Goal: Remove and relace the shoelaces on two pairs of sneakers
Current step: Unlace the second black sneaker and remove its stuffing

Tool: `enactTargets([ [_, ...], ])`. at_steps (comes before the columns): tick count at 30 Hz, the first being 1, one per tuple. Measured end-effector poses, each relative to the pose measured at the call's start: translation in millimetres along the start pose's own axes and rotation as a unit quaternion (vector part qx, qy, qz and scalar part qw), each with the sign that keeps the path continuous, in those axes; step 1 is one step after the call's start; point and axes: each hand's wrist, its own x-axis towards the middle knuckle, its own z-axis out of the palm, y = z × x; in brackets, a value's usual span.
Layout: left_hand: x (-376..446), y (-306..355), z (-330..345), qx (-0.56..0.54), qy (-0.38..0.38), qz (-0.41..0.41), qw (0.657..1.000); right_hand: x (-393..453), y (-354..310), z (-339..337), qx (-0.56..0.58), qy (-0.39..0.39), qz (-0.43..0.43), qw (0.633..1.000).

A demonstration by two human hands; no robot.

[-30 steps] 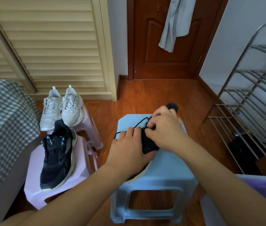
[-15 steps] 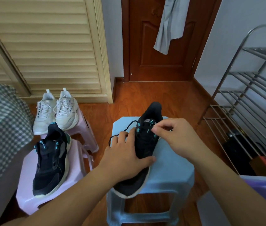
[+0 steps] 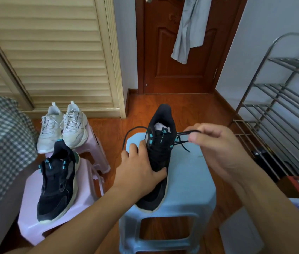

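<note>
— So, what do we have in hand? The black shoelace (image 3: 185,133) is thin, limp cord, light as anything; it runs from the upper eyelets of the black sneaker (image 3: 158,156) out to our right hand (image 3: 216,145), whose thumb and fingers pinch a loop of it just beside the shoe. Another loop trails off the shoe's left side.

— And the shoe itself?

— It lies on the pale blue stool (image 3: 189,182), heel pointing away from us. Our left hand (image 3: 137,169) is clamped over its midfoot, thumb across the vamp, fingers against the side. We judge the upper soft and the sole firm, so pressing down there should keep it from sliding on the smooth plastic when the lace is pulled.

— Where should we grip the lace?

— Close to the eyelet, we think. A slack cord gives no push; it only pulls, and it may snag at the teal eyelet loops (image 3: 150,136) if tugged at an angle. The stiff tip is the part to feed through.

— What else is around?

— Its mate, the second black sneaker (image 3: 57,182), rests on a lilac stool (image 3: 35,222) to our left, and a laced white pair (image 3: 63,125) stands on another stool behind it. A metal shoe rack (image 3: 280,107) is on the right.
</note>
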Motion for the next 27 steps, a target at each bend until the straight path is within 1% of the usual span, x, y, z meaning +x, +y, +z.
enactTargets([
  [1, 3, 1, -3, 0.013, 0.012, 0.004, 1.0, 0, -1, -3, 0.039, 0.006, 0.004, 0.999],
  [2, 7, 1, -7, 0.026, 0.026, 0.003, 0.999, 0, -2, -6, 0.033, 0.013, 0.01, 0.999],
  [3, 12, -1, -12, 0.043, 0.039, -0.002, 0.998, 2, -1, -10, -0.036, 0.025, 0.01, 0.999],
  [4, 17, -5, -17, 0.072, 0.054, -0.003, 0.996, 3, 1, -14, -0.166, 0.023, 0.023, 0.986],
  [5, 21, -8, -21, 0.113, 0.073, 0.003, 0.991, 6, 2, -17, -0.302, 0.001, 0.053, 0.952],
  [6, 23, -11, -24, 0.156, 0.09, 0.012, 0.983, 7, 6, -16, -0.405, -0.033, 0.095, 0.909],
  [7, 25, -13, -25, 0.192, 0.106, 0.022, 0.975, 7, 9, -12, -0.446, -0.072, 0.131, 0.882],
  [8, 27, -15, -27, 0.219, 0.118, 0.028, 0.968, 7, 11, -7, -0.461, -0.107, 0.152, 0.868],
  [9, 28, -16, -29, 0.236, 0.125, 0.031, 0.963, 5, 13, 0, -0.447, -0.132, 0.152, 0.872],
  [11, 33, -20, -33, 0.249, 0.128, 0.028, 0.959, 4, 10, 5, -0.393, -0.141, 0.134, 0.899],
  [12, 36, -23, -35, 0.251, 0.127, 0.025, 0.959, 3, 6, 5, -0.386, -0.153, 0.114, 0.903],
  [14, 39, -32, -39, 0.242, 0.119, 0.005, 0.963, -3, 2, -1, -0.408, -0.206, 0.063, 0.887],
  [15, 39, -37, -41, 0.228, 0.118, -0.009, 0.966, -7, 0, -3, -0.401, -0.235, 0.063, 0.883],
  [18, 40, -49, -44, 0.188, 0.127, -0.039, 0.973, -14, -8, -6, -0.372, -0.273, 0.124, 0.878],
  [19, 41, -51, -45, 0.185, 0.13, -0.043, 0.973, -13, -10, -9, -0.353, -0.275, 0.132, 0.884],
  [22, 40, -53, -47, 0.187, 0.137, -0.046, 0.972, -7, -19, -11, -0.268, -0.256, 0.145, 0.917],
  [24, 38, -49, -47, 0.189, 0.141, -0.034, 0.971, -6, -19, -9, -0.204, -0.268, 0.182, 0.924],
  [25, 38, -48, -46, 0.192, 0.144, -0.028, 0.97, -7, -16, -5, -0.194, -0.28, 0.192, 0.92],
  [26, 39, -49, -45, 0.197, 0.148, -0.025, 0.969, -7, -11, -2, -0.213, -0.29, 0.186, 0.914],
  [27, 41, -50, -45, 0.199, 0.158, -0.027, 0.967, -8, -6, -1, -0.262, -0.293, 0.167, 0.904],
])
